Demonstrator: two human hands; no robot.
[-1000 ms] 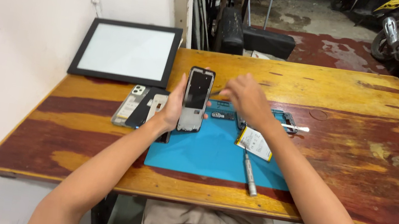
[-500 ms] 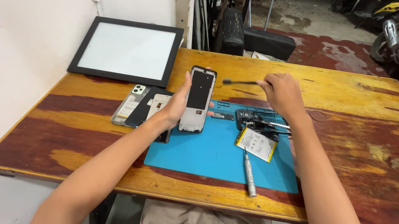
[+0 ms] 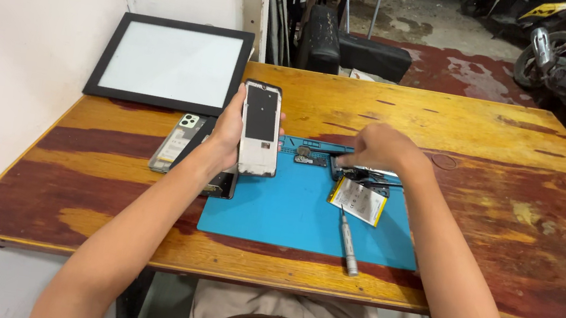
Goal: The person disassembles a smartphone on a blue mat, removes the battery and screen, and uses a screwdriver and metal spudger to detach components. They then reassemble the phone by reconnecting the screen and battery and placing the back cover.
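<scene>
On the wooden table (image 3: 493,137), seen from the head camera, a blue work mat (image 3: 290,215) keeps small parts together: a flat battery pack (image 3: 358,201), a slim screwdriver (image 3: 347,240) and dark components near the far edge. The left hand (image 3: 227,133) is clamped around an opened phone frame (image 3: 260,130), tilting it up, likely to expose its inside. The right hand (image 3: 377,148) curls over the dark parts, fingertips hidden, so I cannot tell whether it pinches anything. Beside the mat lie a phone back cover (image 3: 176,140) and a framed panel (image 3: 171,62)

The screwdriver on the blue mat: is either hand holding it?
No: the screwdriver lies alone on the mat, apart from both hands.
</scene>
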